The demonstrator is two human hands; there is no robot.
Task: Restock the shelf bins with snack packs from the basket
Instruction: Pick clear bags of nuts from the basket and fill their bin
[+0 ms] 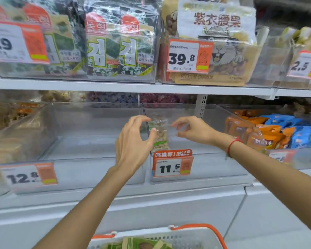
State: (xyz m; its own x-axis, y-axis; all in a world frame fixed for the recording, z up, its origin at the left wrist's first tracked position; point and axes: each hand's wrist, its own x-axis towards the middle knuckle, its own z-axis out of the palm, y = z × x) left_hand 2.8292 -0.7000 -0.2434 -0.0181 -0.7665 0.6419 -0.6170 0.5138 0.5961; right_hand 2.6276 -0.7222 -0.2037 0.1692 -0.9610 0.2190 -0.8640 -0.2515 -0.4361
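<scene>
Head view. The snack pack [160, 135], a clear bag of pale nuts, stands upright inside the clear shelf bin [201, 169] marked 11.5, against the bin's left divider; this position keeps it vertical and facing out. The left hand [133, 139] has its fingers [142, 119] curved around the pack's left side, thumb at the front; whether it grips or only steadies cannot be determined. The right hand [192, 130] is just right of the pack top, fingers loosely curled, holding nothing clearly visible. The basket [196, 232] sits below the shelf, within reach, with green packs [142, 245] inside awaiting placement.
</scene>
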